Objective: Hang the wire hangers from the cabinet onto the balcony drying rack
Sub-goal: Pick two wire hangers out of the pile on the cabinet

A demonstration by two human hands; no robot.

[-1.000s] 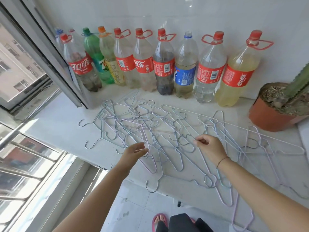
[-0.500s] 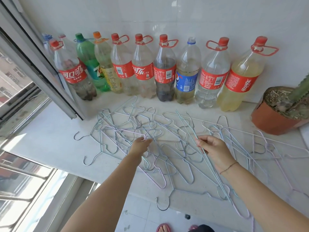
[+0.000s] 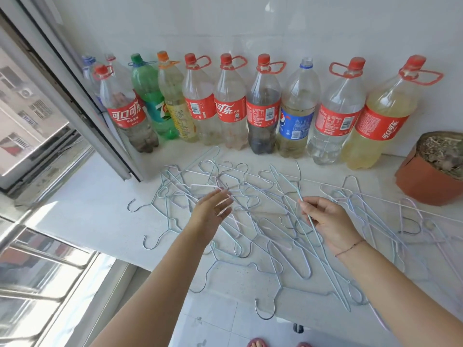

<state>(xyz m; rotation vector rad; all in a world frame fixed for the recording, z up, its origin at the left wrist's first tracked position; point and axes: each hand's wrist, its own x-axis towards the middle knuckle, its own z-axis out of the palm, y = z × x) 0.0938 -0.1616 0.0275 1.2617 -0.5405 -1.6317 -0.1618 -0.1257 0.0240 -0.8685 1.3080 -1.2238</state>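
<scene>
Cabinet top (image 3: 100,221): a white surface against a tiled wall. Its front edge runs above the floor tiles (image 3: 213,326).
Wire hangers (image 3: 260,229): a loose tangle of pale blue, lilac and bare-metal wire lying flat. They spread from the middle of the cabinet top toward its right edge, and a few hooks stick out past the front edge.
Left hand (image 3: 213,211): it reaches over the left part of the tangle with fingers straight and spread, gripping nothing. The fingertips are at a lilac wire (I cannot tell whether they touch it).
Right hand (image 3: 328,221): thumb and fingers pinch one wire of a single hanger, over the middle of the tangle. There is a thin cord bracelet (image 3: 350,246) on the wrist.
Held hanger (image 3: 288,186): pale blue and tilted up off the pile. One end points toward the back edge, and the other runs down past the wrist toward the front edge.
Bottles (image 3: 263,108): a row of large plastic drink bottles stands along the back edge, mostly with red caps and red labels. One is green, one has a blue label, and some hold yellowish or dark liquid.
Plant pot (image 3: 431,176): terracotta and filled with dry soil, it stands at the back right corner just beside the last bottle.
Window frame (image 3: 75,108): an open grey sash angles in over the back left corner.
</scene>
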